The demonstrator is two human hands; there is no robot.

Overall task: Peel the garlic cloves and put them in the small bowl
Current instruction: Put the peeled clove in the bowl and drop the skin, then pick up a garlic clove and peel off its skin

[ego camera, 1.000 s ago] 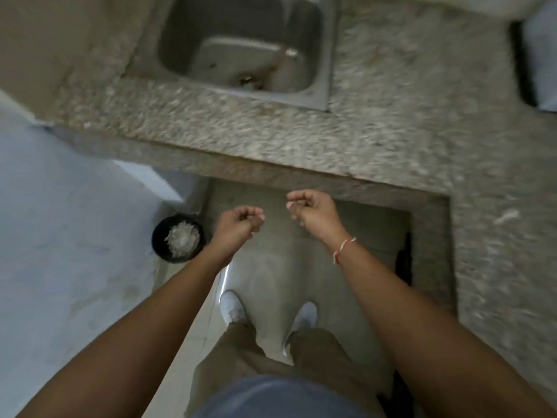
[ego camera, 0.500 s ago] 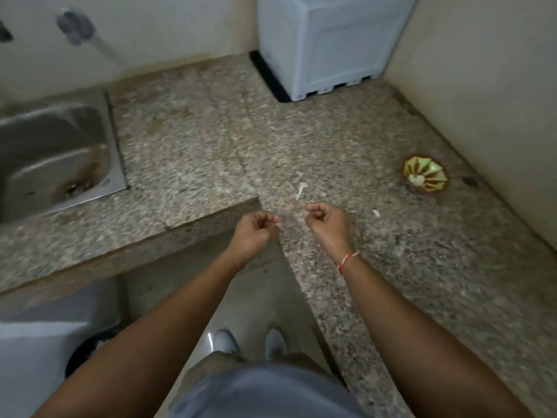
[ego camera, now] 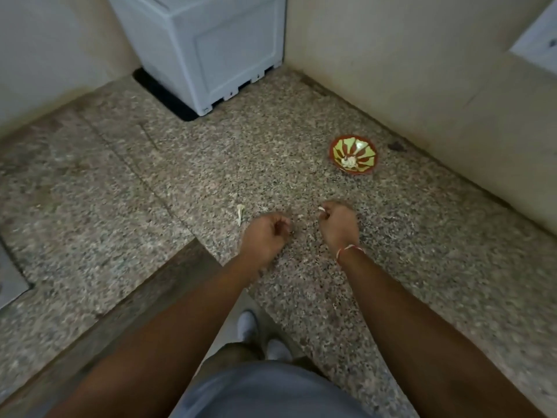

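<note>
The small bowl (ego camera: 337,152), red-rimmed with a green and red pattern, stands on the granite counter (ego camera: 187,179) near the right wall, with pale peeled garlic (ego camera: 349,161) lying in its bottom. My right hand (ego camera: 339,226) hovers low over the counter in front of the bowl, fingers curled, pinching a small white garlic clove (ego camera: 321,209) at its fingertips. My left hand (ego camera: 265,236) is a little to its left, fingers curled shut; whether it holds anything is hidden. A white garlic stem (ego camera: 240,213) lies on the counter just left of my left hand.
A white boxy appliance (ego camera: 211,49) stands in the back corner of the counter. Cream walls close off the back and right. A sink edge (ego camera: 9,282) shows at far left. The counter's inner corner edge (ego camera: 168,267) runs below my left arm, with my shoes (ego camera: 248,325) on the floor.
The view has swung from the sink and floor bin to the counter corner. Both hands have come over the counter and moved apart; the bowl now sits closer.
</note>
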